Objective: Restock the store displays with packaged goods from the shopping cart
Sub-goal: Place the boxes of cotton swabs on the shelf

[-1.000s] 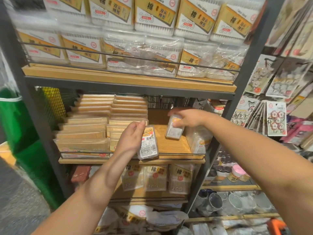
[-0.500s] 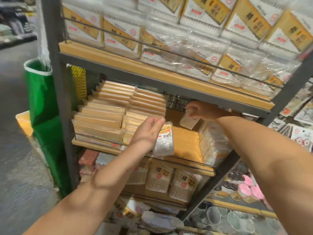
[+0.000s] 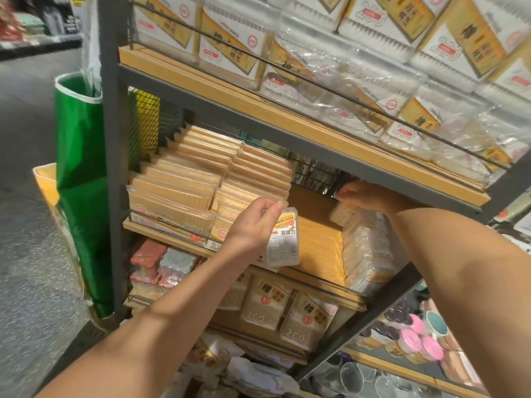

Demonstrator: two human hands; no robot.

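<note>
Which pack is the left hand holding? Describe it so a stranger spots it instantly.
Find the middle shelf of the grey rack. In front of its bare wooden gap, the left hand pinches a dental floss pack. Unlike the tan stacked packs beside it, it is white with a barcode.

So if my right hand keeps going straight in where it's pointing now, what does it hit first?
Probably the black wire mesh at the back of the shelf; your right hand already looks close to it, though depth is hard to judge.

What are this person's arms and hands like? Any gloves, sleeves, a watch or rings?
Both arms are bare along all that shows: no sleeve reaches into the picture. The left hand and the right hand wear no gloves. No watch, bracelet or band shows at either wrist, and no ring can be made out, though the right hand's fingers are blurred and partly hidden under the shelf.
</note>
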